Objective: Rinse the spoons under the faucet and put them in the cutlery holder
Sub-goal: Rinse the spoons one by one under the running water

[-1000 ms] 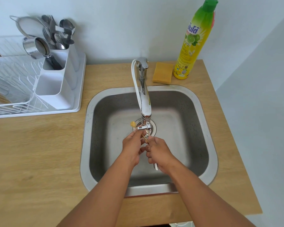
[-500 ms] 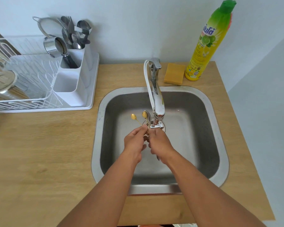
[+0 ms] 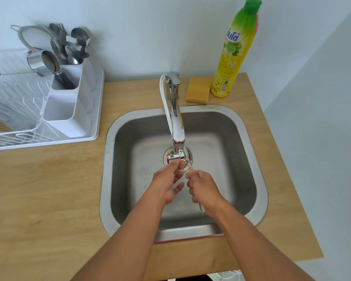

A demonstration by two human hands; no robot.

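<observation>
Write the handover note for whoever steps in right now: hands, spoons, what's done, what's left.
Left hand: fingertips pinch the spoons just below the faucet spout, other fingers loose.
Right hand: grips the spoon handles; one handle end sticks out below the wrist.
Both hands are over the sink, above the drain.
The cutlery holder stands in the dish rack to the left, with its back compartment already full of cutlery.
Done: spoons brought to the spout.
Left: finish rinsing, then put them in the holder.

Silver steel sink (image 3: pixel 249 142), chrome faucet (image 3: pixel 177 128), white cutlery holder (image 3: pixel 69 110), white wire rack (image 3: pixel 18 110), light wood-grain counter (image 3: pixel 39 189), orange-yellow sponge (image 3: pixel 198 92), yellow bottle (image 3: pixel 232 57) with green cap, pale blue-grey wall (image 3: pixel 150 27)
</observation>
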